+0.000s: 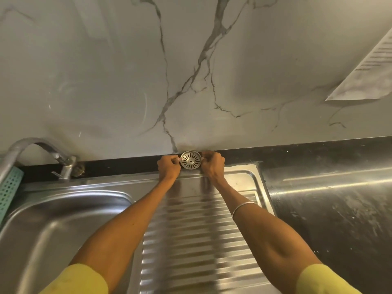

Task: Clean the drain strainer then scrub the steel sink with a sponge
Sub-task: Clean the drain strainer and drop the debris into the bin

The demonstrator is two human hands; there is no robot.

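Strainer (pixel 190 160) at frame centre, upright against wall | left hand (pixel 169 169) and right hand (pixel 212 165) pinch its rim, face outward, likely for inspection | sink (pixel 63 211) lower left

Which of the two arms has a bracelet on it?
The right arm: a thin silver bangle circles its forearm, while the left arm is bare. Both the right hand and left hand hold the drain strainer.
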